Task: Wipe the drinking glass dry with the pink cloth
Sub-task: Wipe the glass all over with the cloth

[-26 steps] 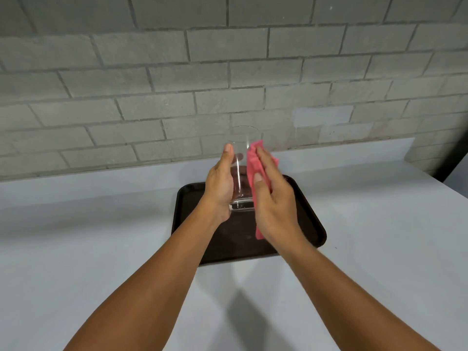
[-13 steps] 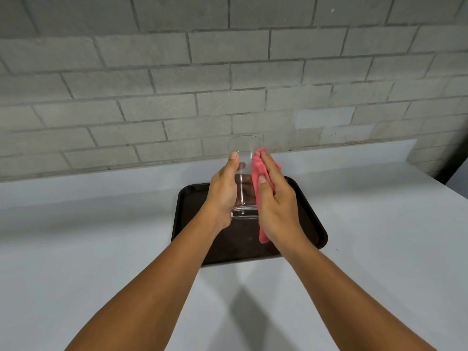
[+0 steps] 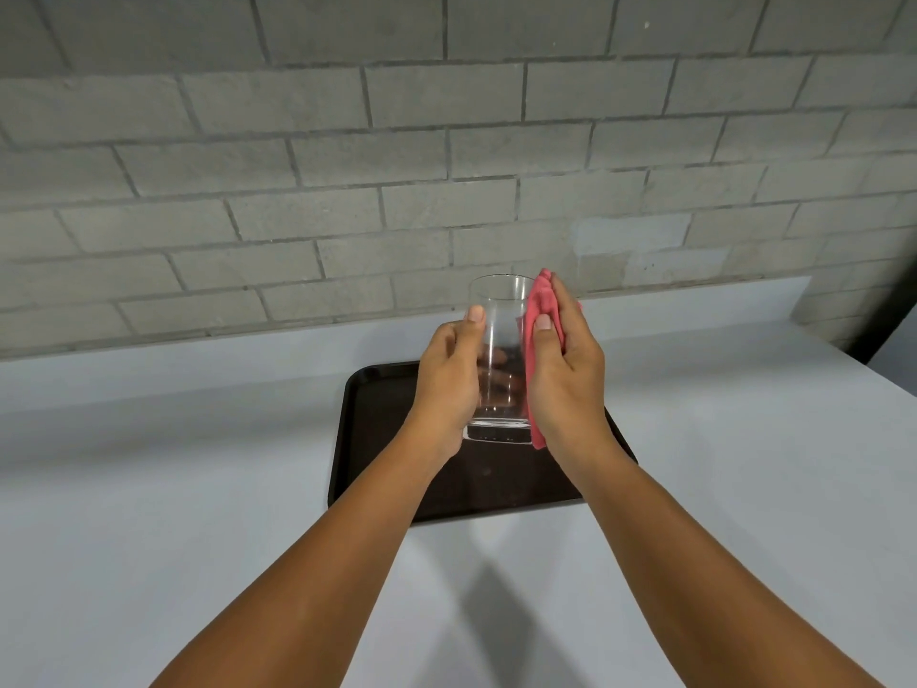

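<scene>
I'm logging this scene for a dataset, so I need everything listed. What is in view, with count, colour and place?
drinking glass: one, clear, held upright above the tray
pink cloth: one, pink, pressed against the glass's right side
tray: one, dark brown, on the counter under the hands
counter: one, pale grey, along the wall
wall: one, grey block, behind the counter
left hand: one, bare, gripping the glass
right hand: one, bare, holding the cloth to the glass

Soft, even light is falling on my counter (image 3: 149, 489).
My arms are casting faint shadows near me; the wall (image 3: 297, 141) is bending at the edges, everything staying sharp.
</scene>
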`<state>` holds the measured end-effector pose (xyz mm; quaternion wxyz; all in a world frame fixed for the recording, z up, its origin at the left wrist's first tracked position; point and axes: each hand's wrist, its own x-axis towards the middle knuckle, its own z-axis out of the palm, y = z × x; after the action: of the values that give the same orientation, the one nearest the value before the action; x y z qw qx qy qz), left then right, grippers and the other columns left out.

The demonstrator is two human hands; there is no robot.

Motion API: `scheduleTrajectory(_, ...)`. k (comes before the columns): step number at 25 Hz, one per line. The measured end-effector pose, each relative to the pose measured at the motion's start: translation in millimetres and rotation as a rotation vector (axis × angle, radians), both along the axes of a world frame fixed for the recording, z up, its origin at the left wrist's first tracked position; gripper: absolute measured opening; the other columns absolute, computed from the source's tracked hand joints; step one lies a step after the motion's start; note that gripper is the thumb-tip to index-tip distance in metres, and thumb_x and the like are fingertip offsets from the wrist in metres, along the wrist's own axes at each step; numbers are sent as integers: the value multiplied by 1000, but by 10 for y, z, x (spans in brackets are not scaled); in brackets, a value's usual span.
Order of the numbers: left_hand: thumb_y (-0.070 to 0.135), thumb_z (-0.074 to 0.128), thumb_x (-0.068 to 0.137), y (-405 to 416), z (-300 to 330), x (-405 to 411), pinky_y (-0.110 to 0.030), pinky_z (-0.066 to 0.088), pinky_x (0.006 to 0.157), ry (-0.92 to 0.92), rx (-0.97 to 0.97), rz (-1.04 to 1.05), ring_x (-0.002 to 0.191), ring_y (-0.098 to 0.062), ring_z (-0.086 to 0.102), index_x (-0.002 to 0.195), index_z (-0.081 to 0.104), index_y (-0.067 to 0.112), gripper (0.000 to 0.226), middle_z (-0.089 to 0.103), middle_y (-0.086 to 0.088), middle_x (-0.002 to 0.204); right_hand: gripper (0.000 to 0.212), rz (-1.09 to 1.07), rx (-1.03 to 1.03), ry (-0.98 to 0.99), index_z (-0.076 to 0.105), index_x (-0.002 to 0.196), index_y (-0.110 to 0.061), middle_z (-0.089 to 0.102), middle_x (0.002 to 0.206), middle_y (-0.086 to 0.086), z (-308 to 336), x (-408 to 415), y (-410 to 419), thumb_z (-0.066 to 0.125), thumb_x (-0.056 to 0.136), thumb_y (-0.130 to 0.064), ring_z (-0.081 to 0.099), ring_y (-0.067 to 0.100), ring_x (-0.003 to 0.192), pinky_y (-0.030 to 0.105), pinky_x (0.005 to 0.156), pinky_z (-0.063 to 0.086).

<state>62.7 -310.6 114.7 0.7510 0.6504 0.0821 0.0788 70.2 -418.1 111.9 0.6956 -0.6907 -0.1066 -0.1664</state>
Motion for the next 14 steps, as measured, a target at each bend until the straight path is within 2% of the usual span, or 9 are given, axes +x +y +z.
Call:
scheduleTrajectory(2, 59, 44, 99, -4, 10, -11, -49, 61, 88, 1, 32, -12, 99, -29, 76, 120, 64, 21, 47, 76, -12, 111, 43, -6, -29, -5, 36, 147, -38, 37, 150, -19, 5, 27, 7, 37, 105, -30, 33, -18, 127, -7, 84, 29)
scheduleTrajectory(4, 64, 42, 96, -7, 25, -30, -51, 50, 105, 29, 42, -60, 124, -28, 64, 135, 59, 23, 59, 67, -10, 134, 44, -11, -55, -10, 34, 148, -38, 35, 145, -25, 1, 30, 28, 37, 105, -32, 24, -38, 111, -11, 80, 24)
scheduleTrajectory(6, 70, 43, 91, -30, 60, -50, -45, 40, 114, 34, 81, -87, 139, -23, 49, 149, 45, 24, 74, 52, -5, 152, 44, 4, -62, -18, 33, 148, -39, 33, 144, -27, -1, 15, 61, 37, 105, -33, 19, -42, 108, -10, 82, 24)
scheduleTrajectory(7, 71, 44, 90, -33, 69, -53, -41, 39, 114, 36, 102, -89, 139, -20, 48, 150, 43, 25, 75, 50, -2, 153, 44, 11, -63, -29, 33, 148, -40, 33, 145, -28, 2, 0, 81, 37, 105, -33, 18, -40, 111, -9, 85, 24)
scheduleTrajectory(9, 69, 47, 91, -5, 73, -40, -40, 44, 109, 17, 132, -63, 124, -11, 58, 136, 54, 25, 63, 64, 4, 133, 45, 18, -79, -60, 32, 148, -43, 32, 145, -32, 17, -39, 116, 38, 104, -35, 18, -39, 114, -8, 85, 25)
scheduleTrajectory(11, 66, 47, 93, 18, 100, -27, -34, 46, 98, -5, 109, -25, 109, -4, 60, 118, 58, 32, 44, 66, 15, 109, 44, 28, -114, -90, 31, 146, -49, 30, 141, -41, 20, -113, 147, 38, 104, -38, 22, -34, 119, -6, 86, 27)
scheduleTrajectory(14, 66, 46, 93, 63, 122, 20, -36, 45, 98, -2, 112, 7, 107, -5, 61, 113, 59, 31, 43, 69, 10, 108, 44, 48, -154, -125, 29, 147, -48, 30, 147, -36, -109, -264, 169, 37, 104, -37, 26, -23, 129, -2, 93, 28)
